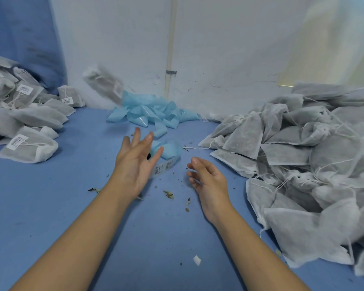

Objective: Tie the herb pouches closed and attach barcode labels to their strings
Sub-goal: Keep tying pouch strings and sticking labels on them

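A: Where is the pouch sitting right now?

B: It isn't sitting. One herb pouch (103,84) is showing blurred in mid-air, up in front of the white wall (219,49), above the far left of the blue table (72,206), touching neither hand.

A: And the hands?

B: The left hand (135,162) is hanging over the table with its fingers spread wide and straight, gripping nothing. The right hand (206,179) is hovering just beside it, fingers loosely curled, holding nothing.

A: Anything lying under them?

B: A roll of barcode labels (164,162) is peeking out from behind the left hand's fingers, with blue backing strip (147,114) trailing away toward the wall.

A: And the rest of the pouches?

B: A pile of labelled pouches (23,122) is lying at the left, tags showing on several. A bigger heap of unlabelled pouches (303,156) is filling the right side, strings straggling loose. Herb crumbs (169,194) are lying scattered between the forearms.
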{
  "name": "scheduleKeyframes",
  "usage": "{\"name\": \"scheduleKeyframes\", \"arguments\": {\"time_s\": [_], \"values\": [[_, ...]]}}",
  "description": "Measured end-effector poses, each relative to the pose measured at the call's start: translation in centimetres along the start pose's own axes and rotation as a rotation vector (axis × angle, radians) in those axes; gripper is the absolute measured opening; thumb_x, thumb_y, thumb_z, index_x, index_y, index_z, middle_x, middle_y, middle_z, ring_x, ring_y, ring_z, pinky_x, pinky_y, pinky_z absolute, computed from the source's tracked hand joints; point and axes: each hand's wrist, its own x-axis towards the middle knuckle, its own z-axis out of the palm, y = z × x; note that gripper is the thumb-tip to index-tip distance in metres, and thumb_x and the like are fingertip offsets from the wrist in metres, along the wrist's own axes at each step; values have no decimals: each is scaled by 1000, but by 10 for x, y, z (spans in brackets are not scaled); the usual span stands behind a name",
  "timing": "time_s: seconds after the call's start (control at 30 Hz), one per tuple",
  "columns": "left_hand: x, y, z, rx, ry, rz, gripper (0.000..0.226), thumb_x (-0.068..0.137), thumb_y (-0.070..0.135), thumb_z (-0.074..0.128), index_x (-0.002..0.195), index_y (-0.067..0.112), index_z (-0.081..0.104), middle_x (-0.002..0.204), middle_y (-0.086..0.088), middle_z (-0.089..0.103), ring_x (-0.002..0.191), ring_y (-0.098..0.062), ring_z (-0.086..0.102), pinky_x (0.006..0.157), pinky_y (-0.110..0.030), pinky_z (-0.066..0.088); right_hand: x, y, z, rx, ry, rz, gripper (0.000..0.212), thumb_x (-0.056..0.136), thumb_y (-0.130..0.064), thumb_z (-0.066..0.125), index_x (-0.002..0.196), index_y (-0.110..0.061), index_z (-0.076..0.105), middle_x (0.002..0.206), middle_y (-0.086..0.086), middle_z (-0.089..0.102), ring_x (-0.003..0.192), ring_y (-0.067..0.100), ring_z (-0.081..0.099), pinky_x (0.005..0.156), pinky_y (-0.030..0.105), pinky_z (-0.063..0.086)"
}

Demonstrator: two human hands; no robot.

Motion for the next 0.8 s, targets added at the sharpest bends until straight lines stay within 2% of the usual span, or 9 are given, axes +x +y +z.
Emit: {"name": "scheduleKeyframes", "arguments": {"time_s": [0.07, 0.2, 0.4, 0.57, 0.7, 0.8], "values": [[-5, -4, -1, 85, -49, -36, 78, 92, 1, 53, 152, 11, 4, 144, 3, 45, 113, -16, 63, 84, -37, 56, 1, 0, 0, 46, 27, 16, 14, 88, -16, 66, 102, -15, 67, 89, -1, 70, 73, 10, 66, 64, 19, 52], [-9, -10, 1, 199, -124, -85, 42, 92, 7, 54, 132, 14, 43, 123, 0, 66, 99, -22, 70, 73, -30, 58, 6, -4, -6, 282, 78, 74, 38, 91, -4, 57, 124, -22, 54, 115, 1, 59, 91, 20, 69, 69, 24, 55], [-15, -17, 4, 466, -201, -121, 29, 91, 14, 55, 121, 14, 56, 105, -1, 73, 81, -20, 71, 68, -23, 52, 20, -19, -30, 534, 177, 82, 55, 93, -2, 48, 138, -31, 37, 108, -3, 52, 104, 25, 62, 81, 31, 51], [-14, -21, 2, 495, -184, -139, 25, 91, 12, 54, 115, 15, 61, 100, -2, 74, 72, -17, 70, 67, -24, 48, 26, -18, -39, 573, 218, 99, 25, 95, -3, 47, 114, -18, 40, 107, -4, 52, 97, 19, 64, 72, 27, 51], [-13, -24, -1, 524, -179, -148, 21, 92, 10, 54, 110, 17, 63, 97, -1, 74, 70, -14, 69, 64, -21, 48, 25, -16, -36, 549, 249, 66, 24, 97, -7, 49, 120, -11, 47, 123, -3, 51, 95, 17, 66, 72, 26, 51], [-12, -26, -4, 562, -166, -152, 19, 92, 9, 54, 105, 18, 65, 95, 0, 75, 71, -13, 68, 65, -21, 48, 22, -17, -32, 517, 223, 57, 18, 97, -8, 50, 115, -10, 52, 126, -2, 52, 92, 16, 68, 75, 24, 50]]}}
